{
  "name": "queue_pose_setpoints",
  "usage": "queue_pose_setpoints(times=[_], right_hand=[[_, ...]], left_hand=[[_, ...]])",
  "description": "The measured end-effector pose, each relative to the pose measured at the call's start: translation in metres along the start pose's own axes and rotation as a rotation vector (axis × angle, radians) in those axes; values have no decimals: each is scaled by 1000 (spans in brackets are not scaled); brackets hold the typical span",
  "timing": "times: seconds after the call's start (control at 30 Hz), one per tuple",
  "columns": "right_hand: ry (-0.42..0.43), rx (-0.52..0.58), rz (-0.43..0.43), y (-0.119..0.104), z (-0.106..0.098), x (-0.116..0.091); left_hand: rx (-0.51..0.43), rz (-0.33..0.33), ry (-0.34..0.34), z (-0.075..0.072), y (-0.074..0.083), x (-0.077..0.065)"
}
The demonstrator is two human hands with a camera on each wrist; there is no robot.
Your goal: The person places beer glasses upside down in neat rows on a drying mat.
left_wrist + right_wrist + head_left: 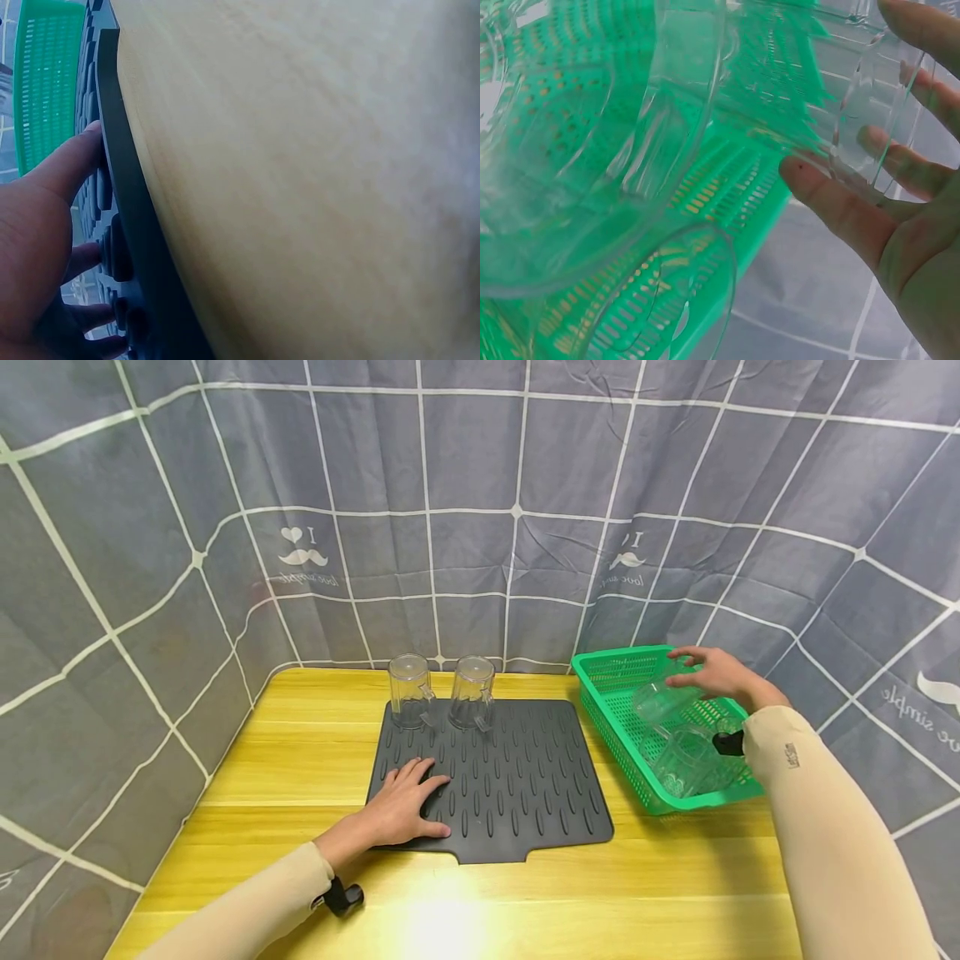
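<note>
My left hand (397, 806) rests with fingers spread on the near left part of a black ribbed drying mat (525, 777). In the left wrist view its thumb presses just inside the mat's raised edge (124, 135). Over the far side of a green plastic basket (611, 739), my right hand (718, 677) grips a clear glass mug (660, 702) lying tilted. The right wrist view has thumb and fingers around one end of this glass (855, 97). More clear glassware (682, 764) lies in the near half of the basket, overlapping in view.
Two clear glass mugs (409, 693) stand upside down, side by side, along the mat's far left edge, handles toward the right. The yellow wooden table (300, 760) is bordered by a grey checked curtain (472, 560) behind and at both sides.
</note>
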State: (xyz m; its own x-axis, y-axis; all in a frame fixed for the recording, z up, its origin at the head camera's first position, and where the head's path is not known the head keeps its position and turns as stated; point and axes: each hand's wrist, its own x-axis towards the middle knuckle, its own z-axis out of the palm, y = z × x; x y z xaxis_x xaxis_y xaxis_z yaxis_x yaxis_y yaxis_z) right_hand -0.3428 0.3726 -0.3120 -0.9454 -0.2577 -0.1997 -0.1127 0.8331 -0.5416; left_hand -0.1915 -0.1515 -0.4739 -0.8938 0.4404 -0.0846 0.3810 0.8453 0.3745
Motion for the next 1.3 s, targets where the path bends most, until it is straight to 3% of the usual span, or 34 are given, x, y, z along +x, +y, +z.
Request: queue_pose_setpoints(times=[0.5,0.97,1.3], right_hand=[[98,151,-44,-21,1,-5],[108,356,-107,-35,9,-15],[126,373,-181,-58,25,-22]], left_hand=[[26,-2,-3,-1,-1,1],[33,-5,-17,-2,0,2],[43,-6,-26,-4,1,4]])
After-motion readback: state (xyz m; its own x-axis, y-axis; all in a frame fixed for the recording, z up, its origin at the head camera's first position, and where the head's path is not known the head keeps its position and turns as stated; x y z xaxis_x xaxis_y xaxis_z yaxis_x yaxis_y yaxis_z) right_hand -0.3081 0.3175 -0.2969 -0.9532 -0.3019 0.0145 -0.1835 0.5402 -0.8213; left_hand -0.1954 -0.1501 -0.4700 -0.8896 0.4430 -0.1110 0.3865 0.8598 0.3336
